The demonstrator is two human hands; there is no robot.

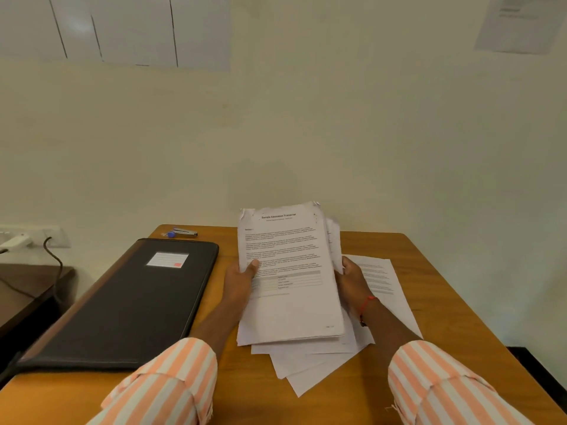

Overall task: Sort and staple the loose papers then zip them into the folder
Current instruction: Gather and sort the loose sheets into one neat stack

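A stack of printed papers (pixel 291 265) is held tilted up above the wooden table (pixel 445 302); its top sheet is titled as a transcript. My left hand (pixel 241 282) grips the stack's left edge with the thumb on the page. My right hand (pixel 352 280) holds the right edge. More loose sheets (pixel 310 366) lie fanned on the table under the stack, and one sheet (pixel 383 280) lies to the right. A black zip folder (pixel 129 305) with a white label lies shut on the left. A small stapler (pixel 184 233) sits at the table's far left corner.
The table stands against a cream wall (pixel 276 133). A darker side table (pixel 27 289) with a cable and a wall socket (pixel 33 236) is at the far left. Bare wood shows along the table's right side and front edge.
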